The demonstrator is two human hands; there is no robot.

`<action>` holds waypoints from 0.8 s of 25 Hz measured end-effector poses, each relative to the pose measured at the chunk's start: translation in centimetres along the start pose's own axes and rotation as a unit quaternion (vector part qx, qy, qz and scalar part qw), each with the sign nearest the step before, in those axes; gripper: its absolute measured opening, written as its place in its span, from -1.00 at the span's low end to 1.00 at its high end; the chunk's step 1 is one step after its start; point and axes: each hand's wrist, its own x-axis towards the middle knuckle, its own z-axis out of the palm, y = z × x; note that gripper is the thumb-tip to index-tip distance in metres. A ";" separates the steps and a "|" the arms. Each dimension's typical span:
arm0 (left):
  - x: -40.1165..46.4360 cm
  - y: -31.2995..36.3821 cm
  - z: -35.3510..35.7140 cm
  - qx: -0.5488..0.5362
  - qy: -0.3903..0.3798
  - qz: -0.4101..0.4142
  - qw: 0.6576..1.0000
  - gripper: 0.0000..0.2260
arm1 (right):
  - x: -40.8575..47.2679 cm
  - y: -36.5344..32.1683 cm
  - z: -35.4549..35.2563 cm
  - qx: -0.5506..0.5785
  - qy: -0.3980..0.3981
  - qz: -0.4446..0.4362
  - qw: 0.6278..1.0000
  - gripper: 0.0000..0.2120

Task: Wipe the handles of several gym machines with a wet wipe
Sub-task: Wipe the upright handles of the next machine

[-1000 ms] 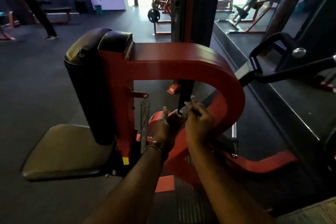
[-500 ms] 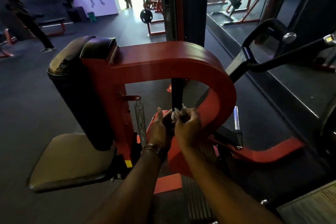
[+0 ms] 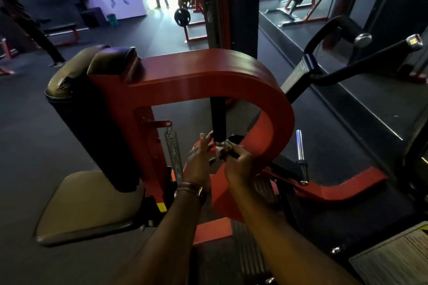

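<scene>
Since half a second ago the left hand (image 3: 199,159) has been loosened: its fingers, then curled beside the wipe, are now spread and nearly straight, reaching toward the foot of the black handle (image 3: 217,120). Nothing is seen to be held by it. The right hand (image 3: 239,162) is kept where it was, its fingers curled round a crumpled pale wipe (image 3: 221,149), which is pinched just under the lower end of the handle and appears to touch it. The handle hangs upright inside the red frame (image 3: 266,90), with a spring (image 3: 172,152) to its left and a chrome peg (image 3: 300,146) well to the right.

The wipe looks to be in the middle of being regripped or unfolded rather than rubbed. For the step to be done well, the wipe should be opened enough to wrap the whole bar, closed round it with the right hand, and drawn along its full length with a twist, so that the back face is also cleaned. The left hand could be used to steady the bar if it swings. A bunched wipe would touch only a narrow strip.

Beyond the hands, the padded seat (image 3: 88,206) and backrest (image 3: 92,122) sit lower and further left in view than before, so the head seems to have been tilted slightly. A second long handle (image 3: 361,62) at the right is yet to be wiped.
</scene>
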 end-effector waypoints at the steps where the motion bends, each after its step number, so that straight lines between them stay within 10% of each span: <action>1: 0.1 0.5 -0.2 0.024 0.008 0.017 1.000 -0.61 | 0.1 -0.2 0.1 0.112 -0.029 0.086 0.990 -0.84; 5: 0.7 1.6 -0.7 0.040 0.001 0.075 0.996 -0.73 | 0.5 -3.6 1.1 0.459 -0.079 0.340 0.817 -0.77; 7: 0.9 1.5 -1.1 0.045 -0.007 0.080 0.996 -0.73 | 0.1 -4.3 1.1 0.480 -0.072 0.368 0.793 -0.74; 11: 0.6 1.7 -1.2 0.070 -0.007 0.080 0.994 -0.76 | -0.2 -5.2 0.9 0.224 0.006 0.359 0.906 -0.82; 15: 0.2 2.2 0.0 0.074 -0.010 0.096 0.993 -0.73 | -0.1 -4.8 2.2 0.097 0.049 0.155 0.982 -0.79; 17: -0.1 2.7 0.3 0.068 -0.014 0.093 0.993 -0.74 | 0.8 -4.6 1.7 0.128 0.013 0.193 0.973 -0.78; 20: -0.3 2.5 0.4 0.072 -0.008 0.091 0.993 -0.71 | 2.1 -4.8 0.6 0.376 -0.063 0.354 0.854 -0.79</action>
